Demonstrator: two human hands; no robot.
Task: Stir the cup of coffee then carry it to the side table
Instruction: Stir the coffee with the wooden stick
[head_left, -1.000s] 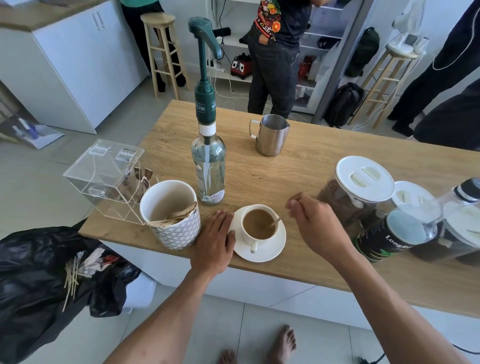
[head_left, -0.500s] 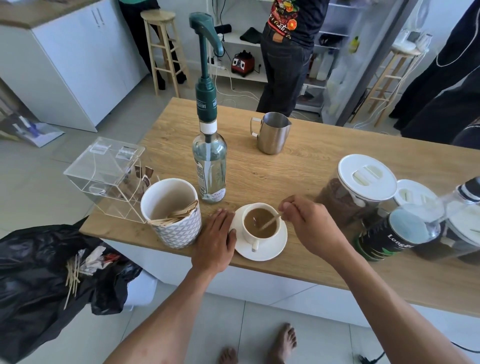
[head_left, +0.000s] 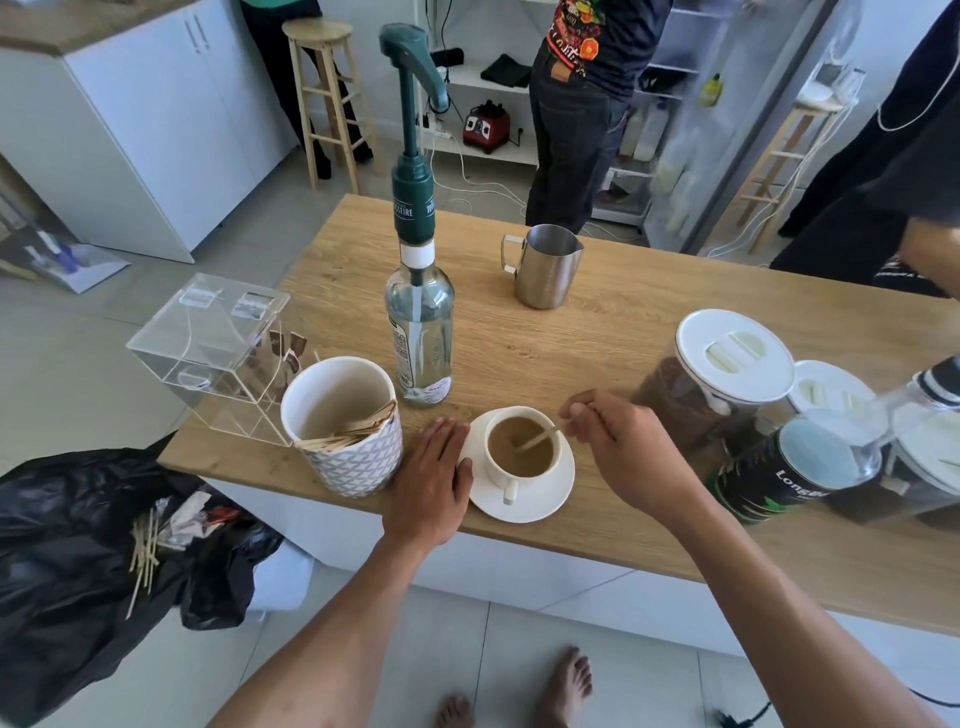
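**Stirrer in the cup, saucer steadied near the table's edge**

We're looking down on the wooden table (head_left: 623, 343), and its broad top fills the view. Clock bearings run from the cup. On the floor at eight o'clock there's a black rubbish bag (head_left: 62, 561) with used sticks lying on it. On the table at ten o'clock sits a clear acrylic box (head_left: 208, 338). At twelve, just behind the saucer, stands the tall glass bottle (head_left: 420, 338) with its green pump. At three o'clock is a white-lidded jar (head_left: 727, 358) of dark grounds, with a dark tin (head_left: 769, 483) near it at four. The patterned pot (head_left: 353, 457) of wooden sticks is at nine, and the steel jug (head_left: 545, 270) stands well back at one o'clock.

Now the hands. The left hand (head_left: 431, 478) lies flat on the table between pot and saucer (head_left: 545, 506), fingers straight, thumb touching the saucer's rim, gripping nothing. The right hand (head_left: 623, 447), at three o'clock, pinches the top of the wooden stirrer (head_left: 543, 438) between thumb and fingertips.

And the cup of coffee (head_left: 521, 456) stands upright on the saucer by the near edge, handle at six o'clock. The stirrer's lower end is dipped in the brown coffee.
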